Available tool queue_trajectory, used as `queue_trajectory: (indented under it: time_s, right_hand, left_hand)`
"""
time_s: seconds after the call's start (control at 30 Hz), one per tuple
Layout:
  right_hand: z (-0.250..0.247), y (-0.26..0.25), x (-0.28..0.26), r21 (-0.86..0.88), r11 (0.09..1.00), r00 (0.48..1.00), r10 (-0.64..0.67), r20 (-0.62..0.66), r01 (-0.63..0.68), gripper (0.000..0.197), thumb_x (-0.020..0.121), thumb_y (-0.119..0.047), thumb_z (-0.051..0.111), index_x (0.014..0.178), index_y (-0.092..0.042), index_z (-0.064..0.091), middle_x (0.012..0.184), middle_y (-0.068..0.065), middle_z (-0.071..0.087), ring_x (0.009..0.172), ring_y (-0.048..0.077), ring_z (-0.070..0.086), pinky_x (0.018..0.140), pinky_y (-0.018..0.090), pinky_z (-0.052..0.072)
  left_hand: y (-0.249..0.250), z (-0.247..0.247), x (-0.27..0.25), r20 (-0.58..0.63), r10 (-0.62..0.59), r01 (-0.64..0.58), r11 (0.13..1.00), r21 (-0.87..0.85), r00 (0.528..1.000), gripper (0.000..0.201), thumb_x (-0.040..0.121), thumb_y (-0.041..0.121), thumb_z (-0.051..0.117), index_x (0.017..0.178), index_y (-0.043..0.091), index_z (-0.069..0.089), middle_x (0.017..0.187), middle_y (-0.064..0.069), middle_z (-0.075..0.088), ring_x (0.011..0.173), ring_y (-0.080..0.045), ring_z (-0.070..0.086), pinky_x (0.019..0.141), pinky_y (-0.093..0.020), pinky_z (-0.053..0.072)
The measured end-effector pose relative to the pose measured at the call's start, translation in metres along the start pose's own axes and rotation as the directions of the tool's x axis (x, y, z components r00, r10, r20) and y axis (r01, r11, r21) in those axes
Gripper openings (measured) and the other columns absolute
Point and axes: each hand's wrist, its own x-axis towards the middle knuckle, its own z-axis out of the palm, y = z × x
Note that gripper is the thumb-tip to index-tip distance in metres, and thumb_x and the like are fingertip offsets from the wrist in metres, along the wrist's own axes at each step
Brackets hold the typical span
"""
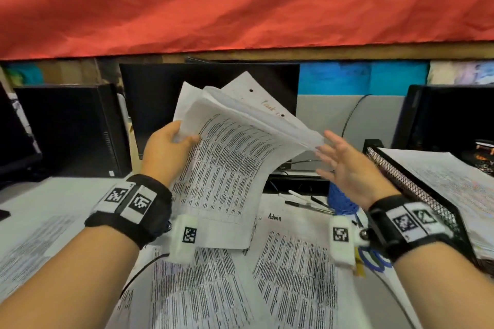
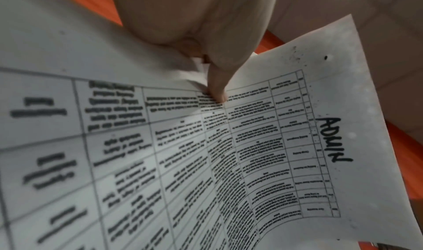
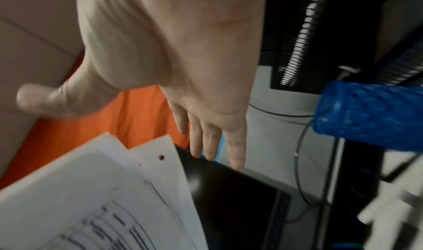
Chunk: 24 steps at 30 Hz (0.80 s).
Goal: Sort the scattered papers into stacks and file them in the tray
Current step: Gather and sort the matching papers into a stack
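A: Item one, far left: loose sheets (image 1: 34, 243) flat on the surface (image 1: 24, 195), printed tables, unsorted.

B: Item two?

A: Left hand (image 1: 167, 149), its grip clenched on one side edge of a raised bundle of papers (image 1: 230, 157). From the left wrist view, the thumb (image 2: 217, 84) presses the top sheet, which is lettered "ADMIN". The bundle hangs above the middle of the surface, its upper sheets fanning apart.

B: Risk there?

A: As I judge it, one-sided hold, sheets splayed: the far leaves could slide out or the lot could buckle, and a sorted stack would mix with the strays below.

B: Below it?

A: More scattered sheets (image 1: 294, 275) at near centre, one marked "Admin". Pens (image 1: 304, 201) lie beyond them.

B: Item three?

A: Right hand (image 1: 347, 168), released, fingers straight and spread, just beside the bundle's right edge. Whether the fingertips touch the paper I cannot tell.

B: Containers?

A: Blue mesh cup (image 1: 342, 201) behind that hand; contents not visible. Far right, the black mesh tray (image 1: 417, 189), already holding a thick stack of printed papers (image 1: 454, 181).

B: Risk at the tray?

A: Probably snagging a drooping corner on the mesh rim, should the bundle travel unsupported.
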Motion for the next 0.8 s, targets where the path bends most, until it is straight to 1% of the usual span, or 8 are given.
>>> queue_trajectory:
  time_s: [0.1,0.23,0.37,0.43,0.53,0.6,0.67,0.8]
  right_hand:
    - [0.014,0.029,-0.002,-0.053,0.994,0.995,0.100,0.031,-0.098,0.060,0.087,-0.021,0.065,0.140,-0.026,0.038,0.137,-0.001,0.051,0.119,0.009,0.051,0.108,0.043,0.035]
    - [0.049,0.037,0.004,-0.105,0.994,0.995,0.023,-0.094,-0.033,0.017,0.095,-0.015,0.054,0.111,-0.018,0.057,0.111,0.000,0.067,0.111,0.020,0.060,0.104,0.049,0.042]
    - [0.067,0.025,0.015,-0.096,0.994,0.957,-0.073,-0.279,0.048,0.010,0.097,-0.018,0.047,0.103,-0.018,0.055,0.105,0.007,0.066,0.104,0.030,0.062,0.090,0.047,0.051]
    - [0.073,0.019,0.016,-0.116,0.993,0.950,-0.073,-0.305,0.040,0.007,0.098,-0.017,0.046,0.102,-0.014,0.050,0.095,0.006,0.062,0.096,0.028,0.061,0.081,0.040,0.053]
    - [0.078,0.009,0.011,-0.165,0.983,0.951,-0.128,-0.283,0.084,0.015,0.098,-0.013,0.044,0.104,-0.020,0.056,0.096,0.000,0.065,0.091,0.019,0.064,0.078,0.033,0.053]
    - [0.082,0.002,0.007,-0.219,0.967,0.935,-0.192,-0.297,0.129,0.018,0.097,-0.013,0.045,0.107,-0.019,0.059,0.100,-0.001,0.066,0.093,0.016,0.063,0.077,0.030,0.053]
    - [0.087,-0.004,0.003,-0.280,0.943,0.912,-0.268,-0.311,0.181,0.022,0.097,-0.015,0.046,0.117,-0.015,0.056,0.105,-0.005,0.062,0.099,0.014,0.060,0.073,0.021,0.050]
    - [0.092,-0.012,-0.002,-0.290,0.906,0.860,-0.396,-0.323,0.309,0.026,0.097,-0.010,0.046,0.123,-0.015,0.050,0.102,-0.013,0.057,0.089,-0.004,0.056,0.066,0.000,0.043]
  left_hand:
    - [-0.003,0.002,-0.003,0.018,-0.022,0.023,0.999,-0.049,1.000,0.020,0.090,0.016,0.063,0.110,0.016,0.067,0.097,0.003,0.069,0.089,-0.010,0.064,0.077,-0.021,0.049]
    - [0.000,0.014,-0.015,0.111,-0.041,0.058,0.986,-0.154,0.993,0.021,0.091,0.017,0.062,0.111,0.023,0.065,0.097,0.012,0.069,0.091,-0.004,0.063,0.080,-0.022,0.049]
    - [-0.001,0.019,-0.025,0.132,0.014,0.017,0.972,-0.233,0.991,0.032,0.093,0.020,0.059,0.122,0.031,0.050,0.109,0.017,0.060,0.102,-0.002,0.057,0.093,-0.030,0.046]
    - [-0.004,0.019,-0.029,0.113,0.063,-0.034,0.969,-0.244,0.992,0.059,0.093,0.016,0.058,0.142,0.031,0.027,0.119,0.022,0.050,0.105,0.008,0.051,0.092,-0.021,0.042]
    - [-0.007,0.021,-0.030,0.063,-0.004,0.021,0.962,-0.273,0.998,0.085,0.094,0.008,0.053,0.147,0.045,-0.003,0.133,0.007,0.054,0.112,-0.004,0.056,0.092,-0.025,0.042]
    - [-0.005,0.022,-0.030,-0.001,-0.039,0.037,0.965,-0.259,0.999,0.070,0.095,0.006,0.050,0.148,0.037,0.016,0.129,0.005,0.057,0.116,-0.012,0.056,0.095,-0.029,0.042]
    - [0.000,0.023,-0.029,-0.047,-0.038,0.028,0.981,-0.191,0.998,0.042,0.095,0.008,0.049,0.133,0.024,0.045,0.121,0.010,0.057,0.116,-0.012,0.055,0.094,-0.027,0.043]
    - [0.012,0.026,-0.034,-0.014,0.010,-0.013,0.963,-0.268,1.000,0.027,0.098,0.013,0.044,0.117,0.032,0.049,0.110,0.019,0.058,0.099,0.006,0.056,0.080,-0.010,0.043]
